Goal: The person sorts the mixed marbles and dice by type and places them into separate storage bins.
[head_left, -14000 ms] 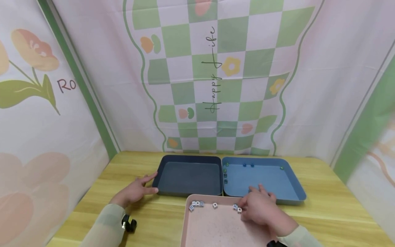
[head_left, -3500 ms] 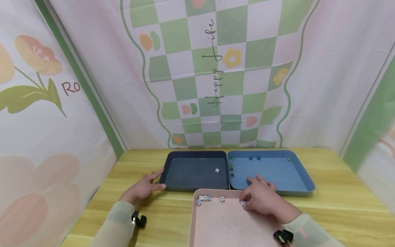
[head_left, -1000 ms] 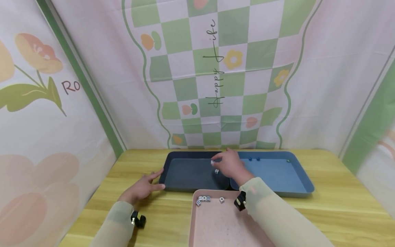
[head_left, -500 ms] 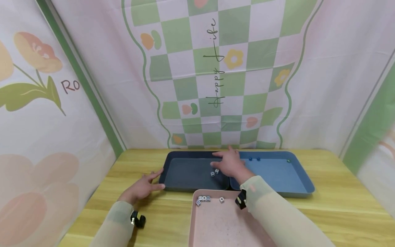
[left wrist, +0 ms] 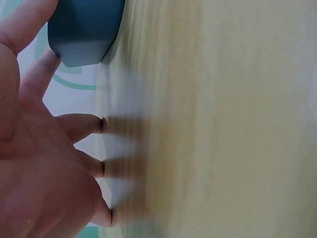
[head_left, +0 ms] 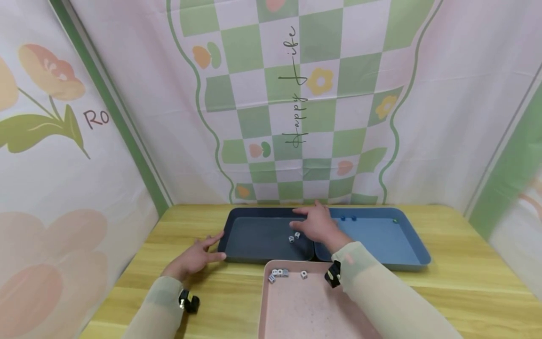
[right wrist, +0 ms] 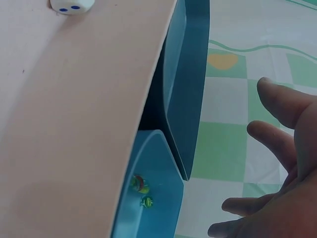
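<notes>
You've got a smooth wood-grain table (head_left: 224,296) with light sheen. Your dark tray (head_left: 256,238), blue tray (head_left: 377,242) and pink tray (head_left: 313,313): smooth matt plastic. White dice (head_left: 303,274): smooth hard plastic. Small green pieces (right wrist: 146,202) glossy, maybe glass, too tiny to tell. Backdrop (head_left: 444,127): creased printed cloth. Your sleeves (head_left: 385,287): thin matt fabric.
</notes>
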A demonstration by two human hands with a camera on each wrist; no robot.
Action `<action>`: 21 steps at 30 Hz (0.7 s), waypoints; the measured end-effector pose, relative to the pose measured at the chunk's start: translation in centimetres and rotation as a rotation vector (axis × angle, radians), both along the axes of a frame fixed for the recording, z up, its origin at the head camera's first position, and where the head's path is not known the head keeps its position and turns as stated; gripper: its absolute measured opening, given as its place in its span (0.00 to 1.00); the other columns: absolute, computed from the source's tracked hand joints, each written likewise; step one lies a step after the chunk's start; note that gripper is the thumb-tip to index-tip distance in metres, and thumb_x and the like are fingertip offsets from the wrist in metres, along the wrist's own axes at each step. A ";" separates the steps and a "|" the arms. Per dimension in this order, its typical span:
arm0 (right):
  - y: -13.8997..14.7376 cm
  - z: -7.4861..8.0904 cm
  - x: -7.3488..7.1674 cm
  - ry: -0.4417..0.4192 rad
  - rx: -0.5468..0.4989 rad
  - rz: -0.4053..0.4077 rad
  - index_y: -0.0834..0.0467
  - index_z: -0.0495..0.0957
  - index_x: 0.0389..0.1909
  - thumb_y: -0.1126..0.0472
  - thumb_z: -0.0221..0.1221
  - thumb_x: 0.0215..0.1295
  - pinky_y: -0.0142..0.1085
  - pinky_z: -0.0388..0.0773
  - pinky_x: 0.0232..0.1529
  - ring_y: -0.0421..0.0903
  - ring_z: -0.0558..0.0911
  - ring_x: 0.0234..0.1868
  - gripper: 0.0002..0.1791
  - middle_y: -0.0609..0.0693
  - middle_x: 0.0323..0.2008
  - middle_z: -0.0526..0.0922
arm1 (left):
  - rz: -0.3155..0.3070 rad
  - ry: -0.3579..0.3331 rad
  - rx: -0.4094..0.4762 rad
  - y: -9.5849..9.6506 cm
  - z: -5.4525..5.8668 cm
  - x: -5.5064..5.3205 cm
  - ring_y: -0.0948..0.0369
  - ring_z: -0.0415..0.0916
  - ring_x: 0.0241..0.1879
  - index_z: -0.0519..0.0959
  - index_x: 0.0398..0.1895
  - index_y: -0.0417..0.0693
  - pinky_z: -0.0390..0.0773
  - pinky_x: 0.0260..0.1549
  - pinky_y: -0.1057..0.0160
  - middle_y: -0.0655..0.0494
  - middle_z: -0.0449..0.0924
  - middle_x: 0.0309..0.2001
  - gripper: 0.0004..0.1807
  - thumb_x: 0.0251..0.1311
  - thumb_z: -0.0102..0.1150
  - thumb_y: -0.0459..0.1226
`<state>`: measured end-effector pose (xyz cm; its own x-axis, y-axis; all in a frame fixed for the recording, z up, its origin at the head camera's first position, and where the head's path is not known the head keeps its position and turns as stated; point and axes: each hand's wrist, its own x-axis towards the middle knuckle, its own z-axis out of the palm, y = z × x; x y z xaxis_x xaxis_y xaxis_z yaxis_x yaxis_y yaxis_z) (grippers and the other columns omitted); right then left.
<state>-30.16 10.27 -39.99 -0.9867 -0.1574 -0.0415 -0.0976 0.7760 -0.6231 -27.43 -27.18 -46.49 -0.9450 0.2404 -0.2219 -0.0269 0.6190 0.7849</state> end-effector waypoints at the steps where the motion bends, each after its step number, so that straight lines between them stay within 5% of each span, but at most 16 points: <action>1: 0.0 0.0 0.0 0.005 -0.006 0.003 0.51 0.75 0.67 0.48 0.62 0.69 0.72 0.49 0.62 0.71 0.40 0.74 0.28 0.70 0.76 0.42 | 0.000 -0.002 0.004 0.0 0.0 0.0 0.37 0.20 0.73 0.59 0.77 0.68 0.31 0.63 0.28 0.41 0.38 0.78 0.42 0.61 0.67 0.53; 15: 1.2 -0.7 0.9 0.026 -0.057 0.038 0.49 0.79 0.63 0.48 0.65 0.66 0.68 0.53 0.64 0.68 0.38 0.75 0.25 0.68 0.77 0.39 | -0.005 -0.002 0.008 0.1 0.1 0.0 0.38 0.19 0.73 0.59 0.78 0.67 0.30 0.63 0.29 0.41 0.37 0.78 0.42 0.61 0.67 0.52; 21: 1.5 -1.0 1.5 0.013 -0.078 0.081 0.47 0.83 0.58 0.49 0.67 0.65 0.70 0.47 0.64 0.69 0.32 0.74 0.21 0.64 0.78 0.38 | -0.006 -0.003 0.004 0.1 -0.1 0.0 0.38 0.19 0.73 0.58 0.78 0.67 0.30 0.63 0.28 0.41 0.36 0.79 0.43 0.61 0.66 0.53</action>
<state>-28.64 11.80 -40.99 -0.9708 -0.2394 -0.0135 -0.1667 0.7144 -0.6796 -27.41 -27.12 -46.55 -0.9429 0.2468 -0.2238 -0.0258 0.6157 0.7875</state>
